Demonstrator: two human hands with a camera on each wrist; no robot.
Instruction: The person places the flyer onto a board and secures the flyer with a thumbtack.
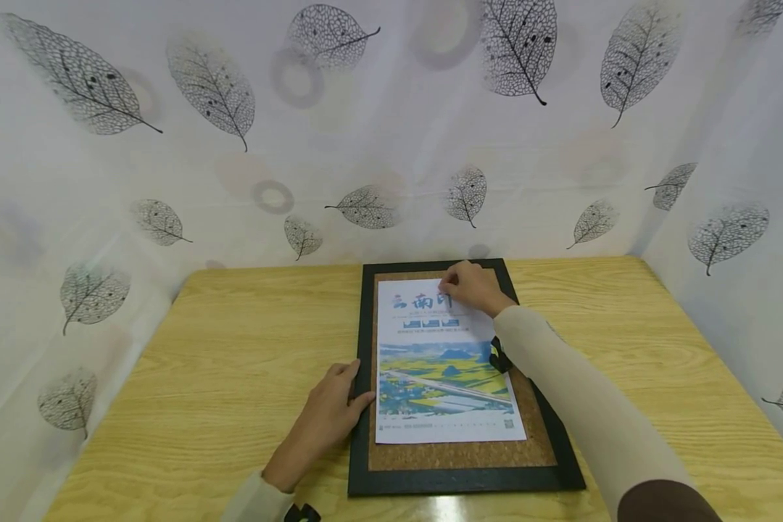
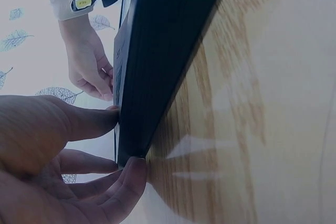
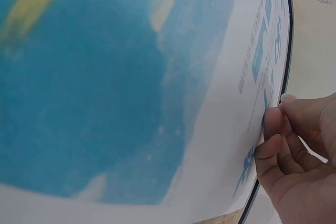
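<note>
A cork board [image 1: 460, 456] in a black frame [image 1: 470, 481] lies on the table. On the cork lies a printed poster [image 1: 431, 429] with blue lettering and a landscape. My left hand [image 1: 326, 409] grips the frame's left side, thumb on its upper face and fingers along the outer edge, as the left wrist view shows. Near the top of the poster, my right hand [image 1: 473, 286] has its thumb and index fingertips brought together at the paper, the other fingers curled. I cannot tell whether something small sits between those fingertips. In the right wrist view the poster [image 3: 105, 93] bulges up toward the camera.
The pale wood table [image 1: 235, 348] extends to both sides of the board. Behind it and at the sides hangs a white cloth [image 1: 391, 130] printed with dark leaves. A black wrist strap [image 1: 499, 355] on the right sleeve overlaps the poster's right edge.
</note>
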